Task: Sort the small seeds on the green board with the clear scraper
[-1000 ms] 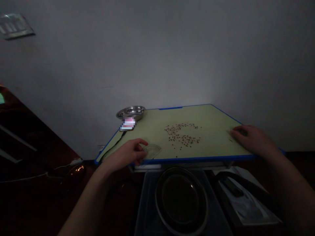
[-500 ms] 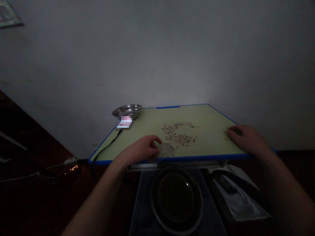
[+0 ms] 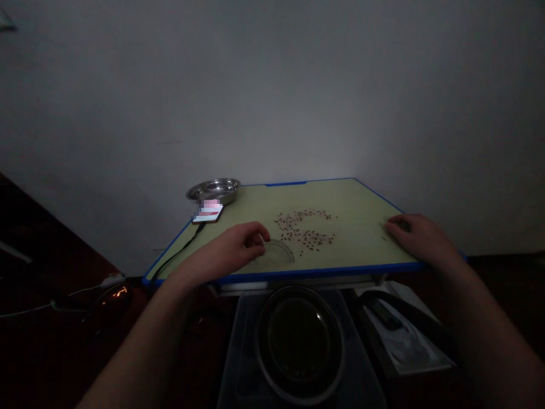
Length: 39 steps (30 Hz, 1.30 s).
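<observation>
A clear protractor (image 3: pixel 279 254) lies near the front edge of the yellow-green tabletop (image 3: pixel 353 199), curved side away from me. My left hand (image 3: pixel 240 247) has its thumb and curled fingers closed at the protractor's left end. Just beyond it, many small dark and pale grains (image 3: pixel 309 236) are scattered in two loose bands. At the right side of the table my right hand (image 3: pixel 415 234) rests with thumb and fingertips pinched together; whatever is between them, if anything, is too small to see. A tiny dark sliver (image 3: pixel 384 238) lies just beside those fingertips.
A shiny metal bowl (image 3: pixel 217 190) stands at the back left, with a lit phone (image 3: pixel 208 212) and its dark cable (image 3: pixel 183 250) in front. Below the table's front edge, a round dark lidded pot (image 3: pixel 300 343) sits on a translucent box (image 3: pixel 240 352). A wall rises behind.
The protractor has turned and slid left with my left hand, showing its full arc now. My right hand stays pinched at the table's right side. The whole view has shifted slightly.
</observation>
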Tool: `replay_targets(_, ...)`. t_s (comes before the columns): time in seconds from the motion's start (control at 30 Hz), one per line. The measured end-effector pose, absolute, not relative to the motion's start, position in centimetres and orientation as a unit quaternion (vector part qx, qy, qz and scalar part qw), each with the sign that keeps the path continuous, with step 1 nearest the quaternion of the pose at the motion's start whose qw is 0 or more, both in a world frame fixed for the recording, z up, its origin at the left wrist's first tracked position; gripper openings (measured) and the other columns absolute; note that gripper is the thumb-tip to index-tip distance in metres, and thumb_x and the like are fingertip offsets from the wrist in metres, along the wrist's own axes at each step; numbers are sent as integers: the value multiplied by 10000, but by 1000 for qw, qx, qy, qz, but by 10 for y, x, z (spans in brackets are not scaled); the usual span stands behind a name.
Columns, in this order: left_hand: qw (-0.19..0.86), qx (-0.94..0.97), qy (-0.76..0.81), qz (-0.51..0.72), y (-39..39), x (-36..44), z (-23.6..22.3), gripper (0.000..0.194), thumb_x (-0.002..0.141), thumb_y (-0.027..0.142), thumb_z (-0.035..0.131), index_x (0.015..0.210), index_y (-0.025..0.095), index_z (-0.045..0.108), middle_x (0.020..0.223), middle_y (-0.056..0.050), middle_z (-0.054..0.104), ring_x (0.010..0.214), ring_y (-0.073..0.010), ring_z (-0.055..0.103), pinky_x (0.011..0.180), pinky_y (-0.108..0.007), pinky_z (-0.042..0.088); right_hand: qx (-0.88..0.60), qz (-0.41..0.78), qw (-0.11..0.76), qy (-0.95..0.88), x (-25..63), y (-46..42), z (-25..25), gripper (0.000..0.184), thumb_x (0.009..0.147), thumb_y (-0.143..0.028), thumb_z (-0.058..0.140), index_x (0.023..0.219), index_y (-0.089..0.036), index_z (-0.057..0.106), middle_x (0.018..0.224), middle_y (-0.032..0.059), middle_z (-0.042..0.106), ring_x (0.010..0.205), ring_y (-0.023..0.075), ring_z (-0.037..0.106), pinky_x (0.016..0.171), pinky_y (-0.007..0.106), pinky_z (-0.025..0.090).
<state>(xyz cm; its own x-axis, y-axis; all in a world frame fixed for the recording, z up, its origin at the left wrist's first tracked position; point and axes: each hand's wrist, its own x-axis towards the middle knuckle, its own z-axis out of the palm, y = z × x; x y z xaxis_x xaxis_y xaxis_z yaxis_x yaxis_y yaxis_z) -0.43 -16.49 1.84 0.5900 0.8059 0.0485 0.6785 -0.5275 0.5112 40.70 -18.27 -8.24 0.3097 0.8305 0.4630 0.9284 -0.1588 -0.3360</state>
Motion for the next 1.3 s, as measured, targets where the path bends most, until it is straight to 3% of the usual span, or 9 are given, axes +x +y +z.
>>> replay_targets(0.27,209,877,419,109,-156,-9,19,144,762,307,568,844,192,597,768,17,650,686,-122,574,617,-234,422,-768,-85,246,-585,403,-183,-77,355,831,-448,471,927,-181,684,965,132,675,870,273,624,760,378,463)
replay_targets(0.43,230,858,450,97,-146,-13,29,209,762,306,542,910,179,617,806,-9,692,713,-142,616,658,-257,447,-765,-77,251,-588,401,-184,-77,362,838,-438,460,935,-172,685,963,126,680,867,264,623,742,358,463)
replay_targets(0.6,166,880,438,84,-148,-20,27,187,784,327,531,874,204,639,830,-4,686,753,-149,609,682,-265,441,-757,-92,272,-587,399,-184,-78,330,828,-416,485,914,-175,695,936,120,688,858,253,625,752,344,455)
replay_targets(0.87,171,894,410,64,-148,19,18,173,771,262,528,871,182,644,856,-25,687,745,-147,599,686,-259,432,-768,-86,252,-582,396,-184,-75,343,839,-422,453,932,-187,684,967,118,675,885,260,621,760,358,449)
replay_targets(1.3,172,919,354,3,-102,60,19,164,728,220,519,804,153,649,734,-22,682,667,-142,588,615,-238,412,-774,-88,246,-577,392,-185,-73,338,840,-412,452,937,-188,686,978,129,665,892,276,616,760,370,444)
